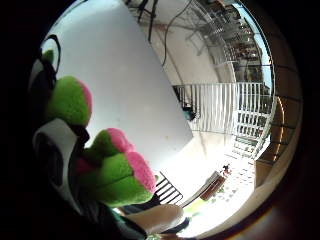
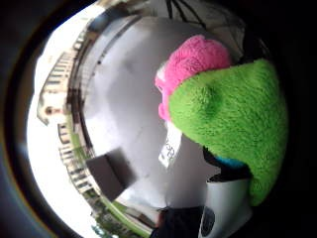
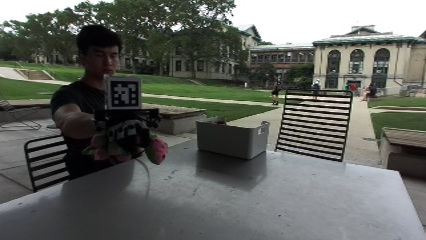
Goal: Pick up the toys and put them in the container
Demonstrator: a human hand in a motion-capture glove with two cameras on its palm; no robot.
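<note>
Green-and-pink plush toy (image 3: 126, 146) hung clear above the near-left part of the grey table (image 3: 266, 200), clamped in the grip of the gloved right hand (image 3: 126, 131). Toy's pink ends (image 2: 195, 64) and green body filled both palm views. White container (image 3: 232, 137) sat toward the table's far edge, well apart from the hand, with bare tabletop between. Black slatted chair (image 3: 314, 124) stood behind the container.

The person's right arm extends forward at chest height above the table edge. The gloved right hand (image 3: 125, 134) is raised, fingers curled around a plush toy (image 3: 154, 149), palm facing downward.
</note>
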